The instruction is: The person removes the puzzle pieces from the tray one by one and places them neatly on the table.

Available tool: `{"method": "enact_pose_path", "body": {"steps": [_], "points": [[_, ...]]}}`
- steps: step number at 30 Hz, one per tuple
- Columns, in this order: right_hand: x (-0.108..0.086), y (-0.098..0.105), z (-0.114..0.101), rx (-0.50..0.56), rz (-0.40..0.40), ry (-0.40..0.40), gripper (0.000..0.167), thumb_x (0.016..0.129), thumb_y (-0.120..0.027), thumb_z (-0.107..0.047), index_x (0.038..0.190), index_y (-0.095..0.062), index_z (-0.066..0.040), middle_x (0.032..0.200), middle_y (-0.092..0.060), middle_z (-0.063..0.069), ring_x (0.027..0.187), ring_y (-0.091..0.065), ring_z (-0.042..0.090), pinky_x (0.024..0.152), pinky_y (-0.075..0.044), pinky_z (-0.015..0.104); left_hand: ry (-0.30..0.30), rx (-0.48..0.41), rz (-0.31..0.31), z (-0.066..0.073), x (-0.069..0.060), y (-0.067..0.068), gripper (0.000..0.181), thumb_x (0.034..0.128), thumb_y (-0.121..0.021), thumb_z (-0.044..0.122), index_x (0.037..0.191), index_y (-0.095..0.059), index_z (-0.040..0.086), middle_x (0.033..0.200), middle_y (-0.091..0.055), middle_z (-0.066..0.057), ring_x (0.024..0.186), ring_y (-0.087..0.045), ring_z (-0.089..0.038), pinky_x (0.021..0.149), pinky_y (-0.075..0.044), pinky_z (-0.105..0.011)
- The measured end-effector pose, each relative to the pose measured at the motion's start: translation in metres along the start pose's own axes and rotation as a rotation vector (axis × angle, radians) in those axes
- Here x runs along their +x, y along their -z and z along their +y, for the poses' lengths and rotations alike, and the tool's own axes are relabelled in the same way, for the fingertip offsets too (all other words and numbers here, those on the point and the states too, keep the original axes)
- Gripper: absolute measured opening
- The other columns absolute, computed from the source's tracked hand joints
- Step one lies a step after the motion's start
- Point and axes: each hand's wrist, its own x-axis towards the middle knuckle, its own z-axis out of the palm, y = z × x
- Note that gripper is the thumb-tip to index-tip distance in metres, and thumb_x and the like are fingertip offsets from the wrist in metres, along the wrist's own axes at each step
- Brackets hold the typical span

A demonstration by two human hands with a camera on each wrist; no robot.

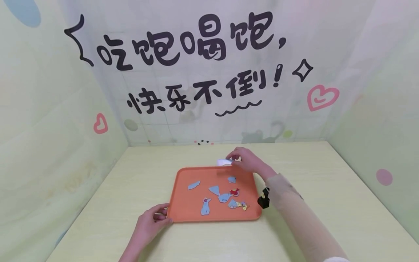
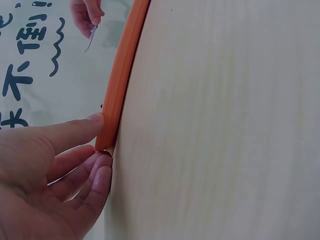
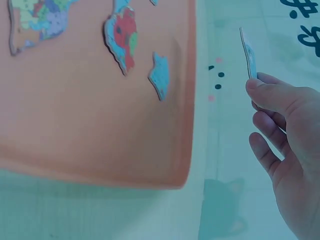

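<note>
An orange tray (image 1: 186,200) lies on the table with several flat map-like puzzle pieces spread over it. Its near left corner is held by my left hand (image 1: 151,221), the thumb against the rim (image 2: 114,100) and the other fingers below. Above the tray's far edge, my right hand (image 1: 246,160) pinches a thin pale-blue puzzle piece (image 3: 249,55) between thumb and index finger. On the tray lie a small blue piece (image 1: 231,179), a piece with a red patch (image 1: 234,192), a multicoloured piece (image 1: 242,205) and a long blue piece (image 1: 205,207).
The pale wooden table (image 1: 137,174) runs back to a printed cloth wall (image 1: 183,127) with dark lettering. Cloth also hangs at both sides. A black device (image 1: 264,198) sits at my right wrist, beside the tray's right edge.
</note>
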Motion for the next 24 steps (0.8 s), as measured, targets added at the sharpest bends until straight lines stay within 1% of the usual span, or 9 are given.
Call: {"method": "enact_pose_path", "body": {"steps": [5,8,12,18,24], "points": [[-0.004,0.016,0.004,0.026,0.035,0.006,0.025,0.092,-0.068,-0.011,0.117,-0.072,-0.010,0.103,-0.067,0.007,0.096,-0.058,0.021,0.085,-0.050,0.033,-0.007,-0.001,-0.005,-0.002,0.000,0.000,0.050,0.0768,-0.082,0.006,0.125,-0.066,0.006,0.102,-0.069,-0.005,0.085,-0.065,-0.011,0.068,-0.052,-0.017],[-0.007,0.026,0.007,0.037,0.077,0.022,0.025,0.092,-0.068,-0.009,0.117,-0.072,-0.009,0.105,-0.067,0.009,0.096,-0.059,0.021,0.085,-0.051,0.035,-0.015,-0.003,-0.009,-0.002,0.001,0.000,0.051,0.0764,-0.082,0.007,0.125,-0.066,0.006,0.103,-0.069,-0.005,0.086,-0.065,-0.011,0.068,-0.052,-0.018],[-0.009,0.041,0.012,0.053,0.128,0.031,0.027,0.092,-0.068,-0.008,0.118,-0.071,-0.007,0.107,-0.067,0.010,0.097,-0.059,0.023,0.087,-0.051,0.038,-0.006,-0.008,-0.008,-0.001,0.000,0.000,0.050,0.0770,-0.082,0.006,0.124,-0.066,0.007,0.102,-0.069,-0.005,0.086,-0.065,-0.011,0.069,-0.052,-0.018],[-0.011,0.061,0.018,0.052,0.175,0.023,0.028,0.093,-0.067,-0.007,0.121,-0.070,-0.006,0.110,-0.065,0.014,0.101,-0.058,0.027,0.087,-0.051,0.042,-0.002,-0.014,-0.009,-0.002,-0.001,0.000,0.050,0.0774,-0.082,0.007,0.124,-0.066,0.007,0.103,-0.069,-0.006,0.086,-0.065,-0.012,0.070,-0.052,-0.018],[-0.013,0.072,0.031,0.059,0.219,0.006,0.028,0.093,-0.066,-0.005,0.121,-0.070,-0.006,0.110,-0.063,0.015,0.100,-0.056,0.027,0.086,-0.050,0.040,-0.007,-0.010,-0.013,-0.003,0.001,-0.001,0.051,0.0770,-0.083,0.009,0.125,-0.065,0.007,0.104,-0.069,-0.005,0.086,-0.065,-0.012,0.069,-0.052,-0.018]]}}
